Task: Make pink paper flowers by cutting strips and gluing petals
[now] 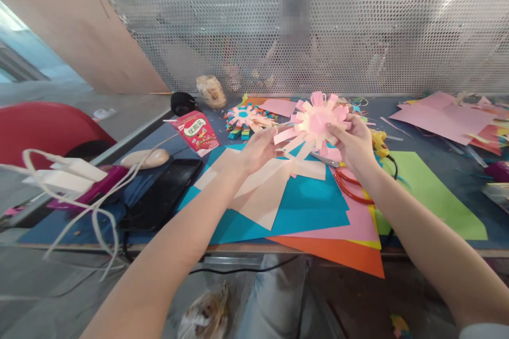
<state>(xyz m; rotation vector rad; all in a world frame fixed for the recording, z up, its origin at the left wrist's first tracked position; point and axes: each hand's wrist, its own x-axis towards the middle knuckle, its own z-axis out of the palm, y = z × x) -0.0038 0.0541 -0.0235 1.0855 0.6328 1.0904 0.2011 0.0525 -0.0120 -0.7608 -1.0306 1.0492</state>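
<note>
A pink paper flower [318, 121] with a fringe of curled strips is held up over the table's middle. My right hand [353, 140] grips its right side, thumb on the front. My left hand [260, 148] pinches the end of a pale strip at the flower's left edge. Under the hands lie cream paper pieces [266, 204] on blue sheets [314, 206]. Red-handled scissors [350, 185] rest just below my right hand, partly covered. Behind my left hand sits a pile of finished-looking paper flowers [244, 116] in pink, blue and orange.
A red drink carton [198, 132], a black phone [165, 196] and a power strip with white cables [91, 185] stand left. A yellow glue gun [379, 143] and green paper [429, 196] lie right. Pink sheets [437, 116] fill the far right; a perforated metal panel [246, 16] closes the back.
</note>
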